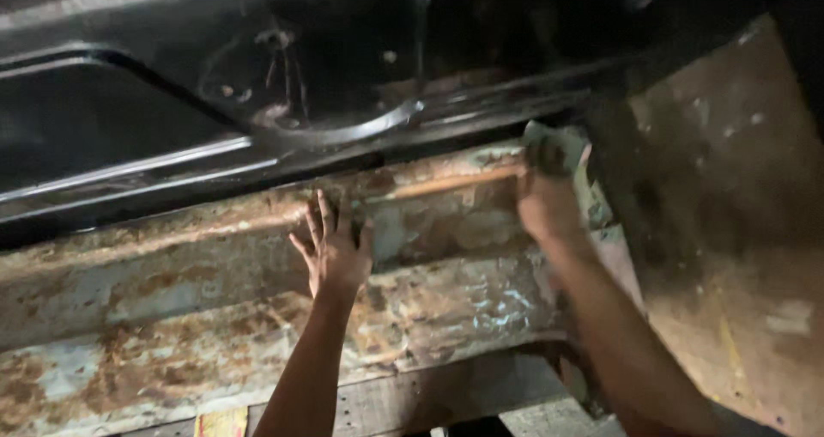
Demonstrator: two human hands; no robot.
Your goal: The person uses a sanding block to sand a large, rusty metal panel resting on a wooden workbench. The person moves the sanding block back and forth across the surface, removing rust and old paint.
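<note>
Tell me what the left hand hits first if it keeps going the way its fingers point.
The left hand lies flat on the rusty metal panel, fingers pointing up. Straight on, it likely meets the panel's raised ridge, then the dark glossy body panel above; depth is unclear.

— What am I touching here?
— A long rusty metal panel (257,300), pale blue paint flaking, ridged lengthwise and lying below the dark car body. At its right end is a crumpled greenish sheet (562,149), possibly sandpaper; it's blurred.
</note>
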